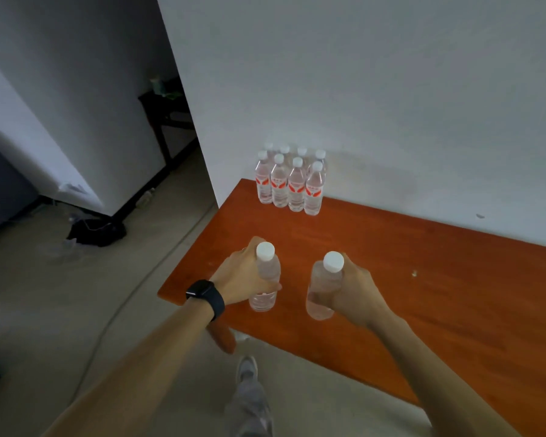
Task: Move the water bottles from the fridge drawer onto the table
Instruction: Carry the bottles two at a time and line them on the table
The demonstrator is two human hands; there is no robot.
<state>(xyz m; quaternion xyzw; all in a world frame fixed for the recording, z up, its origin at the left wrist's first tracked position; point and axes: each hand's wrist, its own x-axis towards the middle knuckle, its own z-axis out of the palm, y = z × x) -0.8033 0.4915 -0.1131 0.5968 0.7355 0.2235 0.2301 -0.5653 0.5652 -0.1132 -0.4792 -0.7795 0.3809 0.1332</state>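
Gripping one white-capped water bottle (266,280) in our left hand (238,275) and a second bottle (322,290) in our right hand (358,294), fingers (274,286) curled round each at the red-brown table (438,294), we face eight labelled bottles (292,182) clustered upright against the wall (391,105).

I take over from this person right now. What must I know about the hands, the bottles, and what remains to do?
The left hand grips one water bottle upright. The right hand grips a second bottle the same way. Both are over the near part of the table; whether their bases touch it is unclear.
Done: eight bottles stand grouped at the table's far end, by the wall.
Left: set these two down and let go. The fridge drawer is not in view, so I cannot say whether more remain there.
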